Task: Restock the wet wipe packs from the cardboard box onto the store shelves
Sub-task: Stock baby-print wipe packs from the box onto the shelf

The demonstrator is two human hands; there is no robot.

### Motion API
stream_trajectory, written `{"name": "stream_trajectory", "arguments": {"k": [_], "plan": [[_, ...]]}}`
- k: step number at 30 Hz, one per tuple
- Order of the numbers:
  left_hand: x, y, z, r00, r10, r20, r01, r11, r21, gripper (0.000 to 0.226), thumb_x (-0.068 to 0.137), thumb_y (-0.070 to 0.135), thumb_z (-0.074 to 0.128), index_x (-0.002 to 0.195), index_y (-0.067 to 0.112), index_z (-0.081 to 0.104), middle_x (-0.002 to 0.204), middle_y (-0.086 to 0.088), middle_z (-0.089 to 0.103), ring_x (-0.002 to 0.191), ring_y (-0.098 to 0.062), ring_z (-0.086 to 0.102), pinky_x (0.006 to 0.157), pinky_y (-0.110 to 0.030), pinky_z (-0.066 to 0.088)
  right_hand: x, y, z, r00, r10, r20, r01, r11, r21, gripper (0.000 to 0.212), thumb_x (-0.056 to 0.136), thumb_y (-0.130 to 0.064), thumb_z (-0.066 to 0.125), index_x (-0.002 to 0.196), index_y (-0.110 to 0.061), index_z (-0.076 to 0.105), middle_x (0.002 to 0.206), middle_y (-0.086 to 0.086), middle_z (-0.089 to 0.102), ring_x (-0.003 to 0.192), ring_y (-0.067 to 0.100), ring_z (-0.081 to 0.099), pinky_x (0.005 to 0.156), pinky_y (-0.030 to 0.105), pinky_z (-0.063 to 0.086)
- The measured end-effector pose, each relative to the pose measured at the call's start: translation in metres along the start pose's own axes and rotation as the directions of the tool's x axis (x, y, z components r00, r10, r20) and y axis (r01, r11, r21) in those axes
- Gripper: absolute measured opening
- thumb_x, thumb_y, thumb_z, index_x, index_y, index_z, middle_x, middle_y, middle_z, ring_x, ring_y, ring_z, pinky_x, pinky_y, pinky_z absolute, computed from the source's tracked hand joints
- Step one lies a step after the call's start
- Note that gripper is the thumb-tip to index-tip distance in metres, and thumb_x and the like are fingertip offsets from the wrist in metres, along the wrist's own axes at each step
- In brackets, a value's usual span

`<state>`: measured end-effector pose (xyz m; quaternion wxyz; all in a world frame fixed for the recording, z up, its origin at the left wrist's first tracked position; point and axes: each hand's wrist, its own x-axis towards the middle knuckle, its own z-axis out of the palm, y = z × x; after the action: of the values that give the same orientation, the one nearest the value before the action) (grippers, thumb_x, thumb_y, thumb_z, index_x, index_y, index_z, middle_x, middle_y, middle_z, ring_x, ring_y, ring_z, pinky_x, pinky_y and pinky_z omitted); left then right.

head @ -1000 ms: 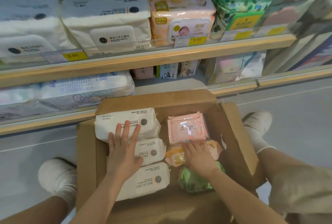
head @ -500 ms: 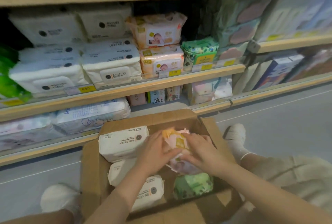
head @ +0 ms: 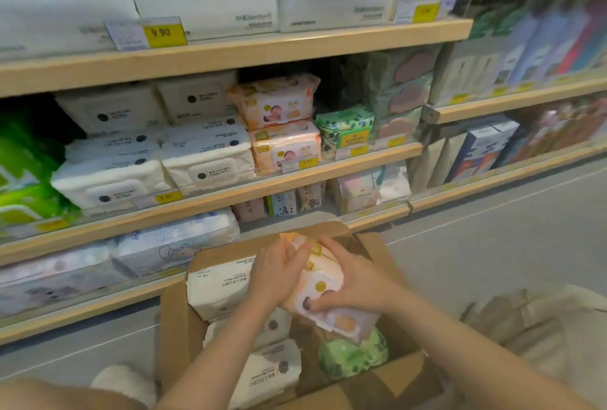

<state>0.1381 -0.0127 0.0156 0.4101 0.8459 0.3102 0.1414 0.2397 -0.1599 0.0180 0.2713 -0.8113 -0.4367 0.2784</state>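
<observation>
Bottom center of frame, cardboard box (head: 177, 321) holds white packs (head: 220, 288) at left & a green pack (head: 353, 355) at lower right, so restock looks early w/ most left to do. Just above it, left hand (head: 276, 278) & right hand (head: 353, 283) clamp an orange baby-wipe pack (head: 320, 291) from both sides, fingers curled round it, pack tilted, top end toward shelves. Farther up, mid-frame, matching orange packs (head: 284, 146) sit on middle shelf (head: 230, 191), likely its spot.

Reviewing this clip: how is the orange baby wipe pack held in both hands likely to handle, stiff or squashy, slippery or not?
The orange baby wipe pack probably squashes somewhat: its film wrapper looks soft and rounded. The rigid-looking flip lid on its face likely stiffens that side. The glossy film may be slippery, which fits the left hand and right hand clasping it from both sides.
</observation>
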Motion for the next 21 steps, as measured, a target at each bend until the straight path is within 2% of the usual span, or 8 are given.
{"name": "stream_trajectory", "arguments": {"k": [3, 7, 9, 11, 13, 15, 18, 21], "plan": [[0.006, 0.005, 0.015, 0.998, 0.003, 0.061, -0.002, 1.000, -0.020, 0.043, 0.074, 0.059, 0.042, 0.059, 0.019, 0.038, 0.059, 0.002, 0.047, 0.059, -0.020, 0.046, 0.058, -0.036, 0.036, -0.007, 0.011, -0.004, 0.999, 0.047, -0.027, -0.046, 0.998, 0.044, 0.092, 0.054, -0.068, 0.076, 0.131, -0.043, 0.031, 0.111, -0.017, 0.060, 0.096, 0.004, 0.059, 0.085, 0.034, 0.053], [0.017, 0.012, 0.035, 0.989, 0.012, 0.147, -0.006, 0.999, -0.039, 0.045, 0.078, 0.061, 0.044, 0.063, 0.019, 0.044, 0.065, -0.002, 0.055, 0.063, -0.022, 0.054, 0.058, -0.033, 0.037, -0.015, 0.027, -0.008, 0.989, 0.110, -0.094, -0.104, 0.992, 0.072, 0.082, 0.055, -0.069, 0.075, 0.122, -0.042, 0.038, 0.105, -0.018, 0.061, 0.093, 0.003, 0.059, 0.082, 0.033, 0.053], [0.020, 0.021, 0.049, 0.986, 0.046, 0.163, -0.027, 0.993, -0.117, 0.037, 0.090, 0.052, 0.047, 0.072, 0.020, 0.048, 0.074, -0.002, 0.059, 0.070, -0.020, 0.057, 0.059, -0.031, 0.040, -0.020, 0.038, -0.013, 0.978, 0.145, -0.147, -0.132, 0.987, 0.092, 0.080, 0.053, -0.070, 0.074, 0.120, -0.044, 0.039, 0.104, -0.020, 0.060, 0.092, 0.002, 0.059, 0.082, 0.033, 0.053], [0.020, 0.023, 0.067, 0.990, 0.077, 0.121, -0.050, 0.976, -0.212, 0.021, 0.097, 0.041, 0.039, 0.089, 0.026, 0.051, 0.087, 0.003, 0.060, 0.081, -0.014, 0.058, 0.064, -0.027, 0.042, -0.029, 0.055, -0.020, 0.949, 0.233, -0.211, -0.210, 0.969, 0.127, 0.077, 0.054, -0.069, 0.075, 0.118, -0.046, 0.037, 0.103, -0.020, 0.058, 0.092, 0.004, 0.057, 0.081, 0.031, 0.052], [0.016, 0.011, 0.088, 0.988, 0.116, 0.099, -0.093, 0.973, -0.209, 0.023, 0.099, 0.041, 0.031, 0.109, 0.031, 0.050, 0.103, 0.009, 0.061, 0.097, -0.007, 0.057, 0.076, -0.025, 0.044, -0.043, 0.078, -0.030, 0.888, 0.370, -0.274, -0.316, 0.922, 0.223, 0.072, 0.059, -0.064, 0.076, 0.116, -0.046, 0.035, 0.102, -0.018, 0.057, 0.091, 0.005, 0.056, 0.074, 0.025, 0.050], [0.006, -0.014, 0.115, 0.959, 0.167, 0.228, -0.144, 0.983, -0.112, 0.036, 0.098, 0.047, 0.028, 0.124, 0.031, 0.047, 0.121, 0.012, 0.055, 0.111, -0.005, 0.051, 0.091, -0.028, 0.043, -0.058, 0.106, -0.041, 0.804, 0.492, -0.333, -0.399, 0.863, 0.311, 0.070, 0.062, -0.063, 0.075, 0.116, -0.043, 0.036, 0.102, -0.017, 0.057, 0.089, 0.004, 0.056, 0.070, 0.022, 0.048], [-0.016, -0.058, 0.159, 0.838, 0.201, 0.507, -0.261, 0.964, 0.048, 0.055, 0.091, 0.063, 0.018, 0.131, 0.035, 0.044, 0.134, 0.014, 0.045, 0.124, -0.005, 0.043, 0.102, -0.031, 0.039, -0.077, 0.148, -0.049, 0.681, 0.613, -0.401, -0.483, 0.787, 0.383, 0.074, 0.054, -0.070, 0.073, 0.115, -0.043, 0.040, 0.100, -0.016, 0.060, 0.088, 0.008, 0.060, 0.075, 0.031, 0.055], [-0.027, -0.091, 0.193, 0.739, 0.147, 0.658, -0.328, 0.931, 0.160, 0.059, 0.092, 0.063, 0.016, 0.139, 0.035, 0.038, 0.142, 0.012, 0.038, 0.131, -0.008, 0.037, 0.107, -0.026, 0.032, -0.090, 0.180, -0.044, 0.584, 0.718, -0.379, -0.498, 0.686, 0.531, 0.078, 0.052, -0.070, 0.074, 0.116, -0.044, 0.039, 0.103, -0.014, 0.060, 0.090, 0.013, 0.062, 0.077, 0.037, 0.058]]}}
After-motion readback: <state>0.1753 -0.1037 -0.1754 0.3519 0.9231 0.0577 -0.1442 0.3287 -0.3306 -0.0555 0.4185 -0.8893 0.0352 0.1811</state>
